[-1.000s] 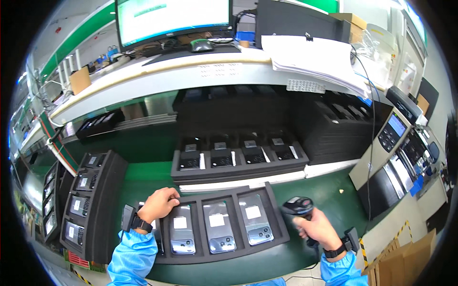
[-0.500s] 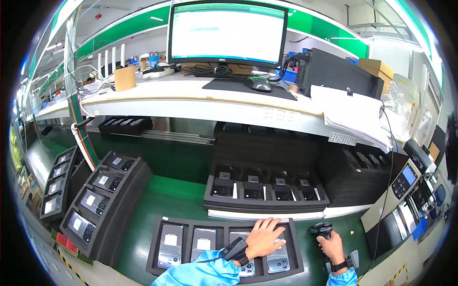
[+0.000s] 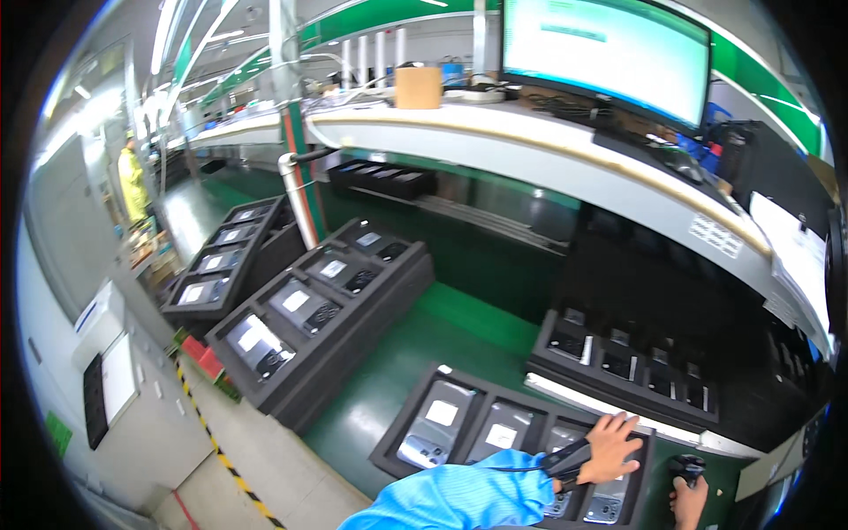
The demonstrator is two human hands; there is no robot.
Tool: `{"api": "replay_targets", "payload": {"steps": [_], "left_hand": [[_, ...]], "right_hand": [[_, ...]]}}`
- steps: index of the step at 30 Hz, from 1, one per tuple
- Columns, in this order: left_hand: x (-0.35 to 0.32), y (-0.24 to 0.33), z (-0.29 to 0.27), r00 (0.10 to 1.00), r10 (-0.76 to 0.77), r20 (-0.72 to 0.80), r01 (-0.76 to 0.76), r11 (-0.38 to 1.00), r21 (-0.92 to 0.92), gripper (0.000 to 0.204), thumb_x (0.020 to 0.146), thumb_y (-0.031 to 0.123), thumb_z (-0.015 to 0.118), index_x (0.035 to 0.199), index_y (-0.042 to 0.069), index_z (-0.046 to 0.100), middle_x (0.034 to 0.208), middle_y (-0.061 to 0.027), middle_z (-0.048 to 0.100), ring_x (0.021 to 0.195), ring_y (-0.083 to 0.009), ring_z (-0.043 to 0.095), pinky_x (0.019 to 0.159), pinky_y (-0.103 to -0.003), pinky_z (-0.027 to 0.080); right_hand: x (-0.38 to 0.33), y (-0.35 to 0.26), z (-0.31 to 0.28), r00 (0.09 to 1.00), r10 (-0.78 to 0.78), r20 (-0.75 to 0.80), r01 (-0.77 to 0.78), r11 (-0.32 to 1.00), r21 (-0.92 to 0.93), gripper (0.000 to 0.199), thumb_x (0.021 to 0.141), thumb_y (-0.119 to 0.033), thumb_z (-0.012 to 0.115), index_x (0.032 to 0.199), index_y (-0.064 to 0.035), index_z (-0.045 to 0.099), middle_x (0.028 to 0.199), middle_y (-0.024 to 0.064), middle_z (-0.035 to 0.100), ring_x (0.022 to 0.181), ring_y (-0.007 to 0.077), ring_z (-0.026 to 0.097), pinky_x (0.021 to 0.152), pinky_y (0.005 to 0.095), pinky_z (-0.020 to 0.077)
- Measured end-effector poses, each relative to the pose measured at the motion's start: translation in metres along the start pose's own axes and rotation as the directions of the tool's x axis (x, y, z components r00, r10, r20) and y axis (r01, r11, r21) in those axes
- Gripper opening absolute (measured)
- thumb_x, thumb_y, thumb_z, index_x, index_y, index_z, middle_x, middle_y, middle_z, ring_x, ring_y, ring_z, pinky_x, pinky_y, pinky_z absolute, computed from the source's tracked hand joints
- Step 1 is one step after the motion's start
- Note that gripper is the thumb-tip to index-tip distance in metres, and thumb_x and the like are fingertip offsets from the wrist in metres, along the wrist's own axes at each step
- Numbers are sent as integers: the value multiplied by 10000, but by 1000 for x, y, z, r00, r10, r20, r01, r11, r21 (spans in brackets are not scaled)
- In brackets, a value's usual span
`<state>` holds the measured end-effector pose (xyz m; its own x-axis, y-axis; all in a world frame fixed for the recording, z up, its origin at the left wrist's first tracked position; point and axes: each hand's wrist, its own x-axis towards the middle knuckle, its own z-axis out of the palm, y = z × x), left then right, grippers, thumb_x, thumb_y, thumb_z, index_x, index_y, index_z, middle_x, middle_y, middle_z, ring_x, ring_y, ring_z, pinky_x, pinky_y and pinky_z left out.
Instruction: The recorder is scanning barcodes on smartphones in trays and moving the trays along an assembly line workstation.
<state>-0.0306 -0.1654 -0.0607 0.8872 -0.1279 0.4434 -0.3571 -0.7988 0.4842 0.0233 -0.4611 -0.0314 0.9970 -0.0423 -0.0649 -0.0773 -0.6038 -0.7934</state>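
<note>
Two hands sit at the bottom edge of my view, both low over the nearest foam tray (image 3: 415, 415). My left hand (image 3: 611, 449), in a blue sleeve with a dark wrist strap, lies flat with fingers spread on the tray's right end, not gripping anything, pressing on the bagged device (image 3: 609, 505) in that slot, probably to hold it steady. My right hand (image 3: 689, 503) is clenched around the handle of a black handheld scanner (image 3: 687, 466), its head raised just beside the left hand, which would put it close to the labelled devices. That tray lies on the green bench (image 3: 459, 336) right in front of me, its slots holding silvery bagged devices with white labels facing up, likely so they can be read from above. Beyond it, a second black tray (image 3: 618, 371) holds smaller dark units in a row. To my left, two stacks of trays (image 3: 327, 309) stand angled, loaded the same way. Farther off, a pale shelf (image 3: 565, 150) carries a large monitor (image 3: 609, 53), a keyboard and a cardboard box (image 3: 418, 87). A person in yellow (image 3: 134, 181) stands well away down the aisle.
</note>
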Motion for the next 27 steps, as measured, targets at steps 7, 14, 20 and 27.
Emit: {"api": "replay_targets", "payload": {"steps": [7, 14, 20, 27], "left_hand": [[6, 6, -4, 979, 1, -206, -39, 983, -181, 458, 881, 388, 676, 1173, 52, 569, 1365, -222, 505, 1305, -407, 436, 1099, -512, 281], [7, -1, -14, 992, -82, -97, 35, 912, -409, 408, 868, 279, 680, 1122, 49, 458, 1110, -134, 509, 1139, -353, 490, 1055, -464, 299], [11, 5, -16, 992, -75, -100, 26, 908, -418, 372, 849, 224, 673, 1091, 52, 450, 1070, -136, 529, 1141, -353, 494, 1060, -459, 300], [10, 1, -6, 970, -68, -231, -26, 924, -382, 342, 814, 199, 671, 1046, 70, 456, 1022, -112, 533, 1071, -336, 510, 995, -441, 326]], "right_hand": [[-14, -16, -6, 994, -80, 69, 80, 997, 0, 314, 972, -198, 715, 1119, 76, 671, 745, 66, 675, 564, 122, 579, 505, 261, 452], [-13, -22, -1, 996, -34, 85, 40, 997, -70, 341, 977, -207, 716, 1146, 84, 662, 771, 81, 686, 586, 126, 589, 521, 262, 462], [-6, -11, -6, 995, -40, 86, 37, 999, 35, 377, 981, -222, 714, 1167, 98, 641, 802, 95, 707, 608, 131, 612, 535, 261, 475], [-6, -11, -6, 995, -21, 93, 22, 1000, -16, 368, 980, -227, 714, 1167, 83, 649, 807, 92, 708, 610, 132, 619, 539, 259, 485]]}}
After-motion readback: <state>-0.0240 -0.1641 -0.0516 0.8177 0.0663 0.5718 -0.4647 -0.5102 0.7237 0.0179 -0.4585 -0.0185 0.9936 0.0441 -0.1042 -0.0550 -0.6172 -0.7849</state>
